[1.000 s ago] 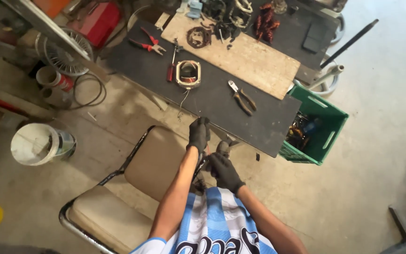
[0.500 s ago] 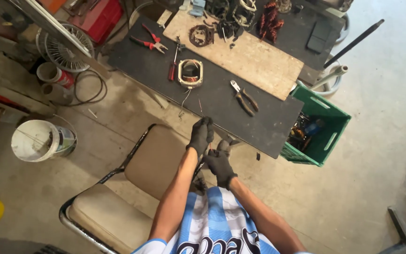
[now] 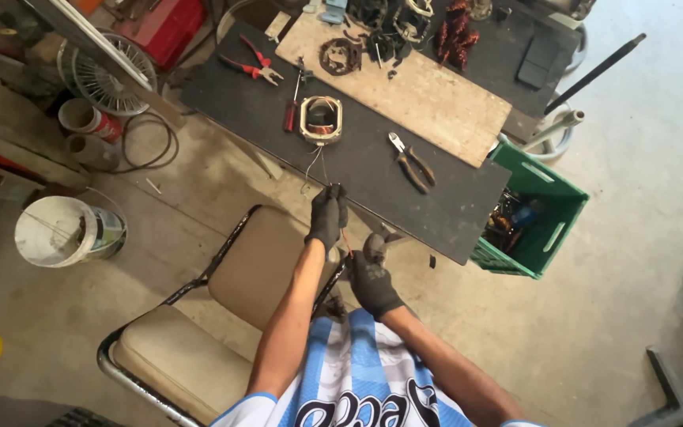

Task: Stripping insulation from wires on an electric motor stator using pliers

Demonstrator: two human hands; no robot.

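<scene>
Left hand (image 3: 326, 215), in a black glove, is pinched on thin wire leads (image 3: 315, 168) trailing from the square metal stator with copper winding (image 3: 321, 120) on the dark table (image 3: 373, 170). Right hand (image 3: 373, 278), gloved, is closed on a small red-handled tool (image 3: 347, 241) just beside it. The stator remains wound; lead work looks underway, not finished. Against the earlier frames, both hands keep the same grip and spot; only the view has shifted slightly. Black-handled pliers (image 3: 411, 162) lie nearby

Gloved left hand (image 3: 326, 219) pinches wires (image 3: 315, 164) from the stator (image 3: 321, 120).
</scene>
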